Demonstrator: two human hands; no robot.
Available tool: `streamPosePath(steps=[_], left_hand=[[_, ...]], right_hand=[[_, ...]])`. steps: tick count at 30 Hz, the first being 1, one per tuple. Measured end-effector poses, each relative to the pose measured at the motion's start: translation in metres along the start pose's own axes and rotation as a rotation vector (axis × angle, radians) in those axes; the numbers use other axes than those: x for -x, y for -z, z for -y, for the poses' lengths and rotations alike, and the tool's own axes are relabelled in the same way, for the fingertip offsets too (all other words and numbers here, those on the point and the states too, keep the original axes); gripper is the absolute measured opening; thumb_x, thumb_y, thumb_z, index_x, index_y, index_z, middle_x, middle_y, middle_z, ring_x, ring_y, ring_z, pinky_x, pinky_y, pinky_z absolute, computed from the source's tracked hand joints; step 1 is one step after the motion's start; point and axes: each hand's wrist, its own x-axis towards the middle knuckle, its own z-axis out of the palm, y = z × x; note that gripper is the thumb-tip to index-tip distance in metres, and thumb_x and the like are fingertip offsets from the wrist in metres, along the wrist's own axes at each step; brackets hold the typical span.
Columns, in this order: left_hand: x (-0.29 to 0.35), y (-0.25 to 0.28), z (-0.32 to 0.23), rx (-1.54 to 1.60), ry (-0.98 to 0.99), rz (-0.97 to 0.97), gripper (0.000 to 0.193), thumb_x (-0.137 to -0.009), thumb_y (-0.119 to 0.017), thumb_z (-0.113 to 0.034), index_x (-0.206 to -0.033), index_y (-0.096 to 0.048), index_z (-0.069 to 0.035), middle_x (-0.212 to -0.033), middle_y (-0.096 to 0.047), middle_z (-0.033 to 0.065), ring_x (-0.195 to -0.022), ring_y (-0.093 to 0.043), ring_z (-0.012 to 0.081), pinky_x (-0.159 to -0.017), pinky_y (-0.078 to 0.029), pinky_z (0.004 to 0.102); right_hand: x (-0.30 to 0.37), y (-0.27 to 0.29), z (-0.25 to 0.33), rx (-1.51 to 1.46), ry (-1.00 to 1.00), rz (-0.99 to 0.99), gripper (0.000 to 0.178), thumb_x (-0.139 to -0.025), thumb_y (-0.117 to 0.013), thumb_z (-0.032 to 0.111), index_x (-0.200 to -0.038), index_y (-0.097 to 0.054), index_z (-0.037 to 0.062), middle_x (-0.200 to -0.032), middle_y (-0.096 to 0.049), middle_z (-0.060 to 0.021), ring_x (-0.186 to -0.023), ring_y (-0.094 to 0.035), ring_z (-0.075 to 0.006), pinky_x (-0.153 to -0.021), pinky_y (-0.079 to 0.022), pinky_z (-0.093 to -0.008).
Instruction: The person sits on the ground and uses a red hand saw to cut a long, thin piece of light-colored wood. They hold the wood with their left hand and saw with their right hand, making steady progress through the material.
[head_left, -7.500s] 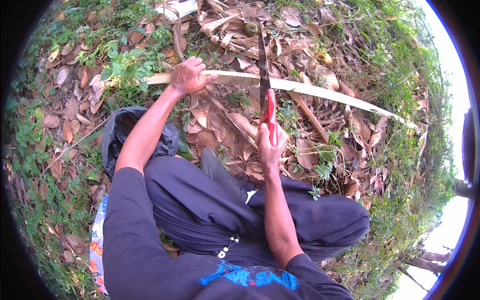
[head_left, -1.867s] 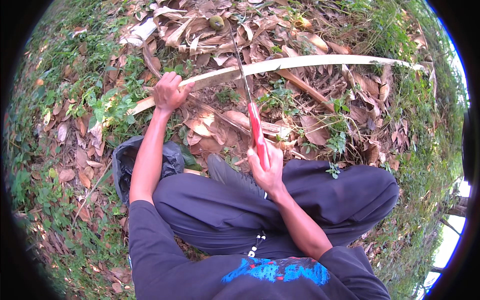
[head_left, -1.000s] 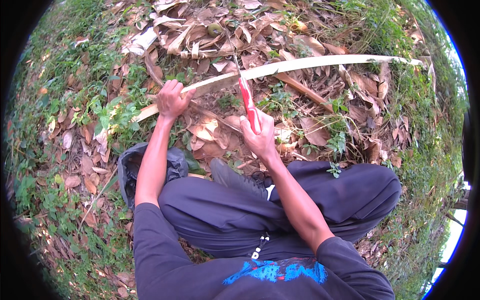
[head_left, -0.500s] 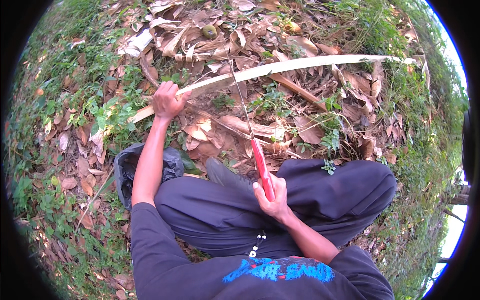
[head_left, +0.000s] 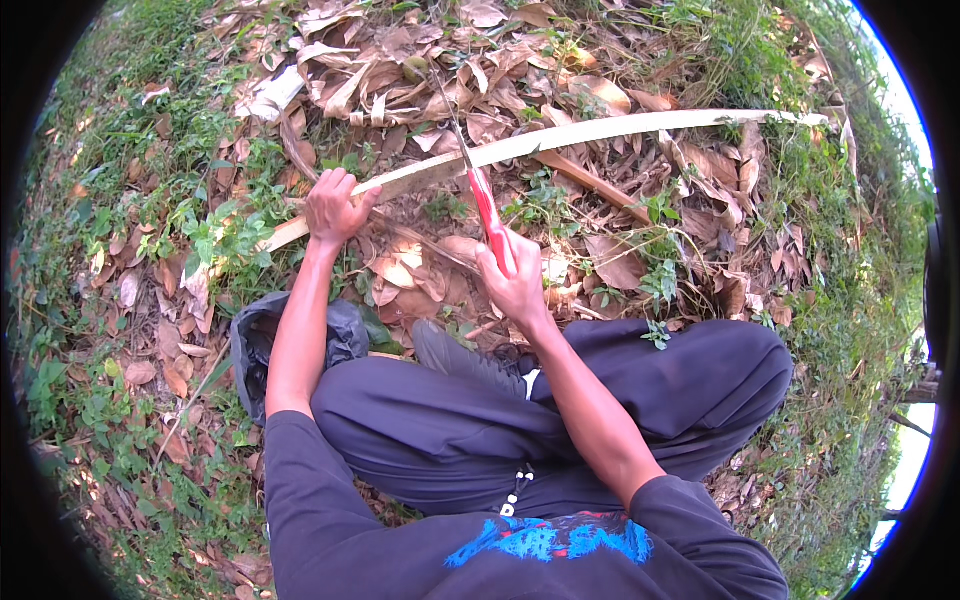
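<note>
A long pale wooden strip [head_left: 600, 127] stretches from the left of centre toward the far right, looking curved in this view. Near its left end my left hand [head_left: 335, 207] is closed around it. My right hand [head_left: 515, 278] grips the red handle of a hand saw [head_left: 487, 207]. The saw's thin dark blade crosses the strip at an angle, to the right of my left hand, and its tip points away toward the leaves. My fingers hide part of the handle.
Dry leaves [head_left: 610, 255] and green weeds cover the ground. Beside my left forearm stands a dark plastic bag [head_left: 345, 325]. A brown stick [head_left: 595, 185] lies beneath the strip, and a round greenish fruit [head_left: 415, 68] rests farther off. My crossed legs are close in front.
My right hand has pushed the saw forward and slightly left, so the handle's front end is now close to the strip. My left hand has stayed in place on the strip.
</note>
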Motion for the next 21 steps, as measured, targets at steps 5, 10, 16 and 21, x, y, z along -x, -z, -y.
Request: streamPosePath(steps=[5, 10, 16, 21], left_hand=[[0.0, 0.0, 0.0, -0.012, 0.01, 0.014, 0.059, -0.092, -0.064, -0.056, -0.067, -0.054, -0.003, -0.072, -0.051, 0.0119, -0.071, -0.055, 0.0295, -0.062, -0.045, 0.043], [0.0, 0.0, -0.001, -0.022, 0.009, 0.009, 0.061, -0.093, -0.062, -0.059, -0.067, -0.054, -0.004, -0.071, -0.051, 0.0112, -0.07, -0.055, 0.0284, -0.06, -0.044, 0.0423], [0.002, -0.001, 0.001, -0.03, 0.0, 0.009, 0.063, -0.093, -0.059, -0.061, -0.067, -0.054, -0.004, -0.071, -0.051, 0.0106, -0.07, -0.054, 0.0275, -0.06, -0.045, 0.0414], [0.002, 0.0, 0.003, -0.007, 0.02, 0.008, 0.062, -0.093, -0.061, -0.06, -0.067, -0.054, -0.004, -0.071, -0.051, 0.0112, -0.07, -0.055, 0.0284, -0.062, -0.045, 0.0416]], right_hand=[[-0.015, -0.012, -0.01, -0.014, -0.006, -0.037, 0.02, -0.089, -0.066, 0.009, -0.077, -0.056, -0.0015, -0.055, -0.044, -0.0046, -0.05, -0.039, -0.0111, -0.049, -0.035, -0.0334], [0.021, -0.003, -0.001, -0.028, -0.093, 0.002, 0.019, -0.09, -0.064, 0.007, -0.077, -0.053, 0.0, -0.057, -0.045, -0.0026, -0.052, -0.041, -0.0104, -0.049, -0.035, -0.0321], [0.094, 0.023, 0.031, -0.037, -0.171, 0.091, 0.012, -0.09, -0.064, 0.005, -0.084, -0.056, -0.001, -0.054, -0.053, -0.004, -0.046, -0.051, -0.0108, -0.048, -0.041, -0.0287], [0.105, 0.044, 0.038, -0.049, -0.213, 0.11, 0.018, -0.089, -0.062, 0.004, -0.075, -0.052, 0.0021, -0.054, -0.049, -0.0003, -0.047, -0.046, -0.0077, -0.048, -0.038, -0.0273]])
